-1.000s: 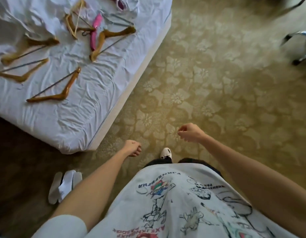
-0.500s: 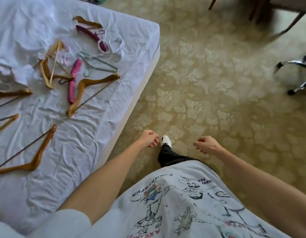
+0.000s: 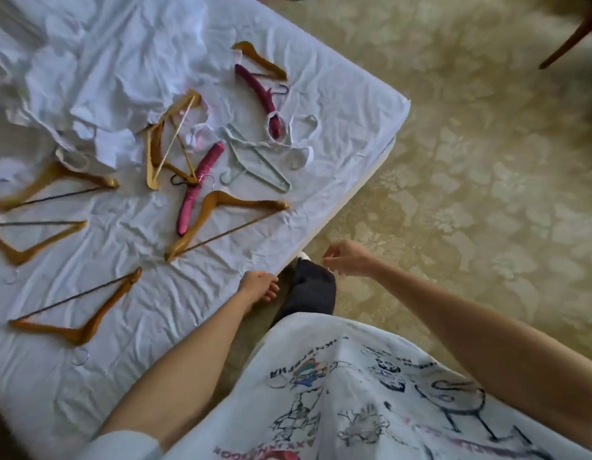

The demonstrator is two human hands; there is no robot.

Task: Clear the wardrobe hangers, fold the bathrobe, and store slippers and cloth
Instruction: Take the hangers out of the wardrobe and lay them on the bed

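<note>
By the bed [image 3: 338,127] corner, w/ open carpet [image 3: 470,194] to the right: approx 7 wood hangers [image 3: 218,220], 2 pink, 1 grey wire on the sheet. Left hand [image 3: 259,287] at the mattress edge, right hand [image 3: 346,260] over carpet, both loosely curled, holding nothing.

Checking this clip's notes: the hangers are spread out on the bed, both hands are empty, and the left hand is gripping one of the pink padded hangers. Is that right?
Not quite. In the head view the left hand grips no hanger: it hangs empty by the bed's edge, apart from the nearer pink padded hanger. The right hand is empty too, and the hangers are spread on the bed.
</note>
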